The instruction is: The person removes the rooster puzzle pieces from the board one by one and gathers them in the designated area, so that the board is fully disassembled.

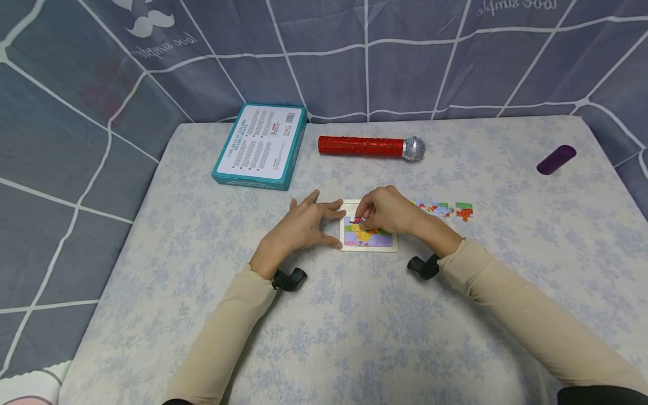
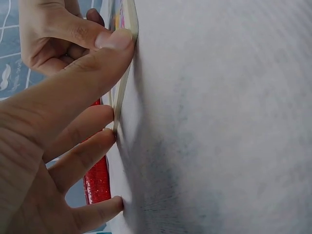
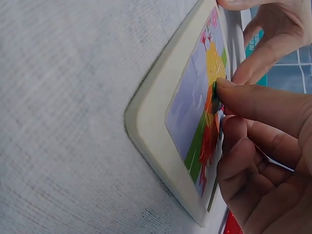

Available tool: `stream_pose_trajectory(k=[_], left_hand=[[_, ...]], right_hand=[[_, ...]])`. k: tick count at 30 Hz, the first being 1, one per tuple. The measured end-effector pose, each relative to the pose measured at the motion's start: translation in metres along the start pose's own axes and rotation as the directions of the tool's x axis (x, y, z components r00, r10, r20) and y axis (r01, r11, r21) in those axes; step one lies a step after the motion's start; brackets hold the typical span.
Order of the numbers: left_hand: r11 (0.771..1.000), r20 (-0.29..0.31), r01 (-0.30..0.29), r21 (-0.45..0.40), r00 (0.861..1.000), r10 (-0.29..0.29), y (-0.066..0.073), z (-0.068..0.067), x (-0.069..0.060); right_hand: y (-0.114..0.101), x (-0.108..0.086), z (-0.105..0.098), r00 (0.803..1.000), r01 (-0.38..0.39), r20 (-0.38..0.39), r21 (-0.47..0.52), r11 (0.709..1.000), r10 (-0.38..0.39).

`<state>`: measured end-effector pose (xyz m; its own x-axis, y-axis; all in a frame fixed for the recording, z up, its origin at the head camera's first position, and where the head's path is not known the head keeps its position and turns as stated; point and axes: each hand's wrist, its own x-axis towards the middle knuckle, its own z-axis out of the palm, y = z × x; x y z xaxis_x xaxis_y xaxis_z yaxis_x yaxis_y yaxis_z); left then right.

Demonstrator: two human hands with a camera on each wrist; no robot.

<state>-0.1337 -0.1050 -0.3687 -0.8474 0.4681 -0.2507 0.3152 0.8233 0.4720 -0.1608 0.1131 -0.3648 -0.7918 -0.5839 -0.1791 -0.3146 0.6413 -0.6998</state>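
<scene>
Head view, left side first. Grey-blue curtain (image 1: 329,73) with white lines runs down the left and across the back. Patterned table (image 1: 329,337) in front of it. Teal-edged box (image 1: 263,140), white printed face up, lies askew near the back edge.

Below the box, left hand (image 1: 301,222): fingers spread, tips at the left edge of a puzzle board (image 1: 369,250). Left wrist view shows the thumb on the board's rim, two fingertips against its edge, another fingertip down on the cloth. Board lies flat mid-table, between the hands; cream frame, yellow figure on lilac and green, a pale patch at upper left.

Red glitter microphone (image 1: 361,147) lies behind the board, silver head to the right.

Right hand (image 1: 392,209) is over the board, thumb and fingers pinching a small puzzle piece (image 3: 214,92) at the picture surface. Green edge visible in right wrist view; remainder mostly hidden by the fingers.

Just right of that hand, loose pieces (image 1: 463,211) in a row, partly covered by the wrist. Far right, near the back: purple cylinder (image 1: 556,160), lying or standing, cannot tell.
</scene>
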Motion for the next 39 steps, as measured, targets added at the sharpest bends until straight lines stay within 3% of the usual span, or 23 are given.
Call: stream_pose_trajectory(k=[19,39], left_hand=[[1.0,0.016,0.008,0.006,1.0,-0.008,0.0014,-0.0022,0.0009],[1.0,0.033,0.009,0.008,0.999,-0.01,0.001,-0.0023,-0.0017]], right_hand=[[0.0029,0.0006,0.0009,1.0,-0.024,-0.013,0.018,1.0,0.024],[0.0035,-0.0021,0.0062,0.999,0.037,-0.024,0.043,0.998,-0.036]])
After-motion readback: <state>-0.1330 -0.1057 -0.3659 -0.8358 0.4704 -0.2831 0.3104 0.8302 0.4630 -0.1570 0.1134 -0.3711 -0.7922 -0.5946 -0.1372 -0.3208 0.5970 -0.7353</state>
